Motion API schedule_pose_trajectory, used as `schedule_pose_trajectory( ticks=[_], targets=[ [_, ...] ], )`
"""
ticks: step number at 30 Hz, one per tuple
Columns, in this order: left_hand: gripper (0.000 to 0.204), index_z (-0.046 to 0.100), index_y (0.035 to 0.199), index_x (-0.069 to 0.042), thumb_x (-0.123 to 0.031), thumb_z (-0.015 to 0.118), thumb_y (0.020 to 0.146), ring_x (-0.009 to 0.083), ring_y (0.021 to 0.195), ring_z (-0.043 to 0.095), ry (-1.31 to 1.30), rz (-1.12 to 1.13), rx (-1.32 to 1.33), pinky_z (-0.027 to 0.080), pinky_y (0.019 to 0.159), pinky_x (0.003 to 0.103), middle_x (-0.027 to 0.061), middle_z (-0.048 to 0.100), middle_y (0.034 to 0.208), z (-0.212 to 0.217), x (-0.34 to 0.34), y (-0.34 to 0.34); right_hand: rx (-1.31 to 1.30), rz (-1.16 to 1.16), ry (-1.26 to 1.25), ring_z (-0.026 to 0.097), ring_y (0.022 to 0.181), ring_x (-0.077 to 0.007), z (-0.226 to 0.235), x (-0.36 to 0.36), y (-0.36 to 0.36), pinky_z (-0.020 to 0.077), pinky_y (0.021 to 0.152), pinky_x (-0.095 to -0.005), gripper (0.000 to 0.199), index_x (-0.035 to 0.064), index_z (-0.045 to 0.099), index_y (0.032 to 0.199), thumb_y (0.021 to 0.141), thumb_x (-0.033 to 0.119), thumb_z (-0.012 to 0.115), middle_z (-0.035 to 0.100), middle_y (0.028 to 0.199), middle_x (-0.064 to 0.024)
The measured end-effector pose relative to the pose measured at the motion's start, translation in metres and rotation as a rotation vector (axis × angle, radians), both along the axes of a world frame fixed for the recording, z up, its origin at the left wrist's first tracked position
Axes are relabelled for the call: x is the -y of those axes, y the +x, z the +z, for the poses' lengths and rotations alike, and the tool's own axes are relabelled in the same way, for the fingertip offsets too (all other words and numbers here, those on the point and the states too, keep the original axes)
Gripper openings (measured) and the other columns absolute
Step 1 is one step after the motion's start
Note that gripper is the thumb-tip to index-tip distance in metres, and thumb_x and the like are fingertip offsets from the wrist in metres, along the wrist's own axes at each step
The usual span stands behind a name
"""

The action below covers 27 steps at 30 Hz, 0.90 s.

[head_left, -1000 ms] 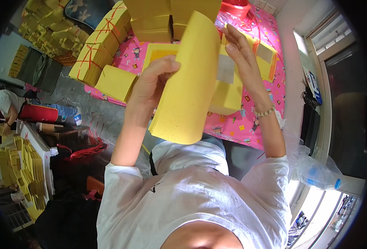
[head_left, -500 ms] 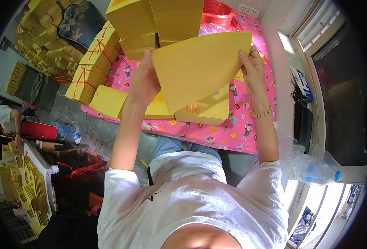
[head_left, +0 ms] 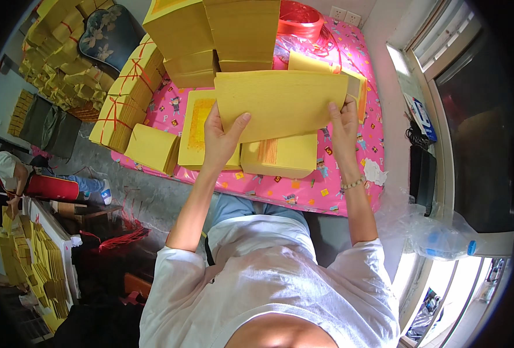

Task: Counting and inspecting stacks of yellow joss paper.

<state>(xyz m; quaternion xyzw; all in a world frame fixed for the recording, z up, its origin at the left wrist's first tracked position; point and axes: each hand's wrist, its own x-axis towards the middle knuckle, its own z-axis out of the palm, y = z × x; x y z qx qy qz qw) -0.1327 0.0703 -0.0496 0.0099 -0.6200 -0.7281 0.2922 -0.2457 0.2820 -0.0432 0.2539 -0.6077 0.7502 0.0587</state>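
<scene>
Evidently both hands, left (head_left: 221,138) and right (head_left: 345,124), pinch the paper wad (head_left: 280,104) by its ends; its unsupported middle could sag and spill sheets onto the stacks (head_left: 280,155).

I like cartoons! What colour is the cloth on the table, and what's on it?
The tablecloth is bright pink with small cartoon figures and coloured squares, seen in the head view.

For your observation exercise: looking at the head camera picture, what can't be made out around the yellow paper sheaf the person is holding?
- Head view: the yellow paper sheaf hides most of the right hand fingers and part of the left hand.
- The stack beneath is partly covered by it.
- The tall yellow stacks are cut off by the top edge.
</scene>
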Motion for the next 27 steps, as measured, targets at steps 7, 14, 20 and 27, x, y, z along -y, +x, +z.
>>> schedule_pose_trajectory(
  ticks=[7,14,20,27],
  targets=[
    [0.043,0.043,0.116,-0.001,0.001,0.066,0.08,0.014,0.1,0.056,-0.076,0.073,-0.049,0.047,0.085,0.027,0.008,0.058,0.109,-0.005,-0.007,0.01,-0.049,-0.003,0.036,0.047,0.101,-0.0104,-0.007,-0.003,0.01,0.0366,0.091,-0.0255,0.023,0.001,0.043,0.114,0.097,0.015,0.049,0.051,0.108,-0.0057],
    [0.041,0.04,0.118,-0.002,0.004,0.062,0.083,0.015,0.104,0.054,-0.05,0.11,-0.041,0.044,0.089,0.028,0.0091,0.056,0.111,-0.006,-0.016,0.017,-0.052,-0.093,0.046,0.044,0.101,-0.0097,-0.004,0.001,0.018,0.0348,0.091,-0.0257,0.021,0.0015,0.042,0.113,0.098,0.017,0.044,0.049,0.105,-0.0044],
    [0.042,0.041,0.121,-0.002,0.004,0.06,0.084,0.0159,0.106,0.054,-0.053,0.078,-0.102,0.043,0.091,0.028,0.0091,0.055,0.114,-0.003,-0.01,0.012,0.009,-0.08,0.034,0.041,0.091,-0.0077,-0.008,0.003,0.012,0.0352,0.083,-0.0236,0.024,0.0033,0.043,0.112,0.1,0.024,0.037,0.047,0.098,-0.0015],
    [0.048,0.041,0.128,-0.001,0.002,0.062,0.084,0.0164,0.111,0.052,-0.058,-0.245,-0.119,0.04,0.096,0.03,0.0071,0.054,0.119,0.02,0.001,0.013,0.182,0.204,-0.119,0.048,0.094,-0.0083,0.011,0.02,0.004,0.0403,0.086,-0.0252,0.032,0.004,0.044,0.12,0.1,0.028,0.036,0.052,0.102,-0.0008]
  ],
)
